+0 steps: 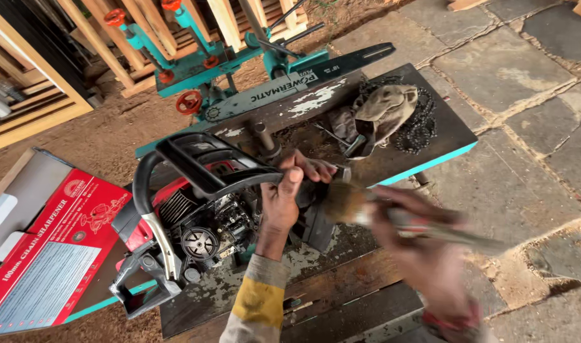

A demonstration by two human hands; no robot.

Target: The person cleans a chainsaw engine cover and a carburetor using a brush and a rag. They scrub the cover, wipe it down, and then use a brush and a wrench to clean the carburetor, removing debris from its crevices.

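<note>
Red-and-black chainsaw (195, 203), teal-edged dark workbench (430, 159), red box (49, 254), tan rag (382, 105).

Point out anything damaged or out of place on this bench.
The chainsaw lies stripped, its bar and chain off and lying apart at the far end. The benchtop paint is flaking. The right hand is too blurred to judge.

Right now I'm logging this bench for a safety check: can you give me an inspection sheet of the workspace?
Surface: worn dark workbench, paint flaking, teal edge.
Job's things: chainsaw body, cover off; guide bar detached.
Clutter: saw chain, rag, red carton.
Grippers: left hand grips the chainsaw handle; right hand, blurred, holds a brush.
Cables: nothing seen.
Surroundings: stone paving, sawdust ground, wooden frames.
</note>
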